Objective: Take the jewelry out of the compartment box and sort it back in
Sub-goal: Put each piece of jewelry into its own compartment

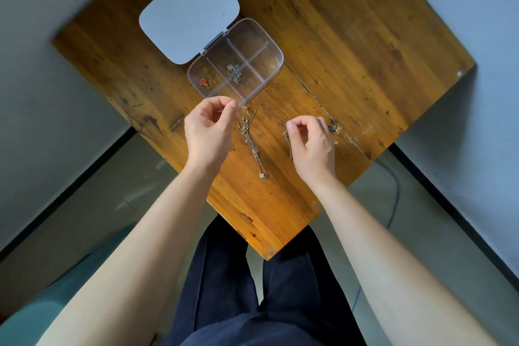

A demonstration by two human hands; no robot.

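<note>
A clear compartment box (276,57) lies open on the wooden table (351,36), its pale lid (188,12) flat behind it. One compartment holds gold pieces with a red charm (202,82); the one beside it holds silver pieces (234,71). My left hand (209,132) pinches the top of a thin chain necklace (250,139) just in front of the box; the chain trails on the table down to a small flower pendant (263,175). My right hand (313,140) is curled, fingertips together, over another chain (288,143). A small jewelry heap (333,127) lies right of it.
The table corner (268,254) points toward my lap, with my dark trousers (252,289) below it. A cable (394,199) runs over the floor on the right. Pale walls border the table on both sides.
</note>
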